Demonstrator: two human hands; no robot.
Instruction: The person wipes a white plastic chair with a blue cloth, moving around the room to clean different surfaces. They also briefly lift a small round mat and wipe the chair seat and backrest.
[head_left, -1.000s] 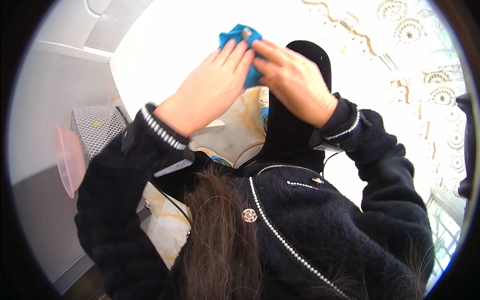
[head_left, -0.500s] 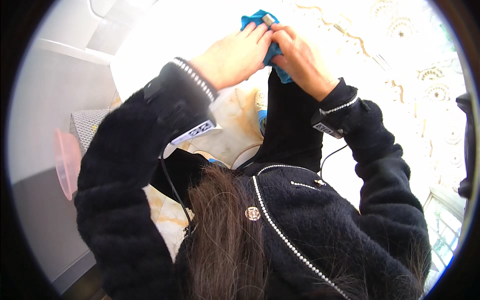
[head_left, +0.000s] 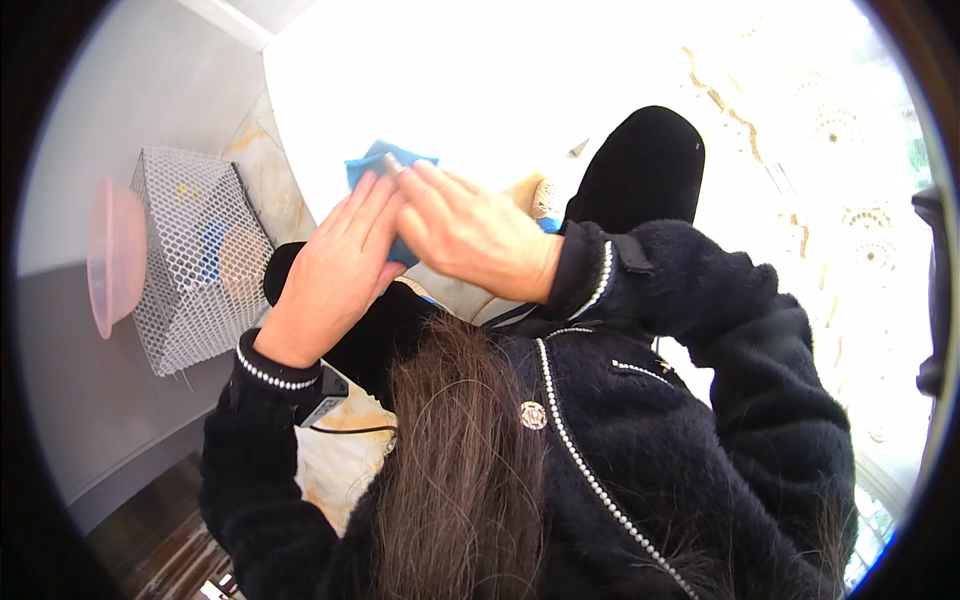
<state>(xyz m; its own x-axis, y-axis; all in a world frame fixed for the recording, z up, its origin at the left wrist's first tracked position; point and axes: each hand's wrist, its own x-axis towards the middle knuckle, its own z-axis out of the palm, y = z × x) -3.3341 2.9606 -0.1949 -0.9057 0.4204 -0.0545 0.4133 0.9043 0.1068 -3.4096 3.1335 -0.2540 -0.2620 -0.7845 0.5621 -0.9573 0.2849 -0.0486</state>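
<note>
A blue cloth [head_left: 372,160] lies under both my hands on the bright white surface [head_left: 420,80]. My left hand [head_left: 335,265] presses on it, fingers straight and close together, with the thumb lower by the cloth's near end. My right hand [head_left: 465,230] comes across from the right and overlaps the left fingers, its fingertips also on the cloth. Between the fingertips shows a small greyish piece [head_left: 392,163], blurred; I cannot tell whether it is a tag on the cloth or a separate thing. Most of the cloth's middle is hidden by my hands.
On the left stands a wire mesh bin [head_left: 180,270] with things inside, beside a pink basin [head_left: 115,255]. My black-clad knee [head_left: 645,165] rises at the surface's near side. Gold-patterned white covering [head_left: 830,150] spreads to the right. Marbled floor [head_left: 345,460] shows below.
Both hands and the blue cloth have moved left and nearer to me. The right forearm now reaches across my front. More of the mesh bin has come into view.
</note>
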